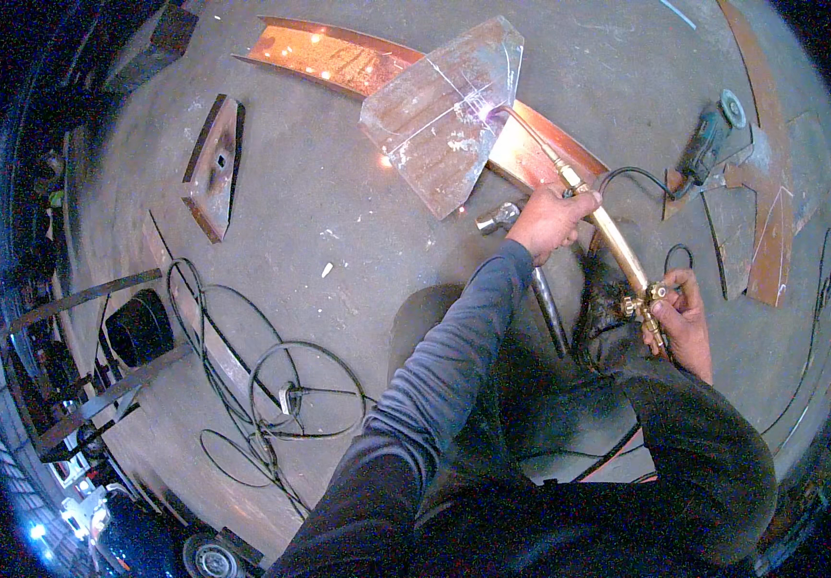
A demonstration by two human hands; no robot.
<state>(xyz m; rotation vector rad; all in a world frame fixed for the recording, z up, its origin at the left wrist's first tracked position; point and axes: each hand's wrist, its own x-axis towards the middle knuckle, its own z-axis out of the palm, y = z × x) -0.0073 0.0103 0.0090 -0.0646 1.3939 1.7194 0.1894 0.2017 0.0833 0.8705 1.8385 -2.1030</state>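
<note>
Head view: the left hand [552, 223] is gripping the brass torch [615, 239] by its forward end; the right hand [682, 326] is holding the valve end. The torch is directing a bright flame [485, 113] near the right edge of the white-marked steel plate [413, 118], which is lying across the rust-coloured channel [324, 60]. Work is apparently underway: the plate is showing no separated piece, so cutting is presumably awaiting completion, though glare is obscuring the exact progress.
</note>
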